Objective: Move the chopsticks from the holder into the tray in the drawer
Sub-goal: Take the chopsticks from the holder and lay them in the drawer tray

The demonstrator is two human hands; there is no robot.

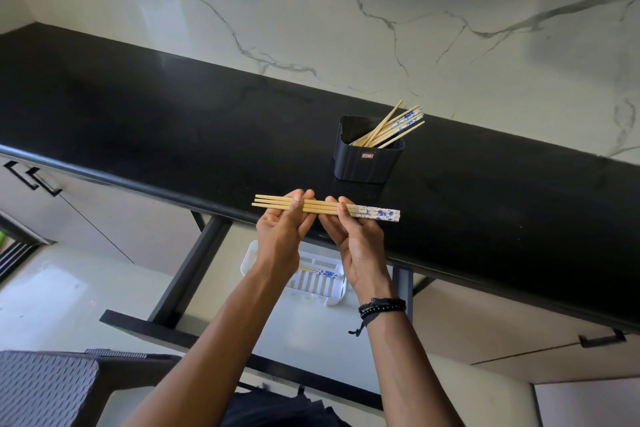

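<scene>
Head view: we observe the left hand (282,229) and the right hand (356,246) together pinching a level bundle of bamboo chopsticks (325,211), thumbs on top, blue-patterned ends to the right, above the edge of the black countertop (173,114). More chopsticks (391,128) lean in the black holder (367,163) on that counter. Beneath the hands, the open drawer (194,263) contains a white tray (318,282) with patterned chopsticks (325,274) lying in it. We note black bracelets (381,307) on the right wrist.
</scene>
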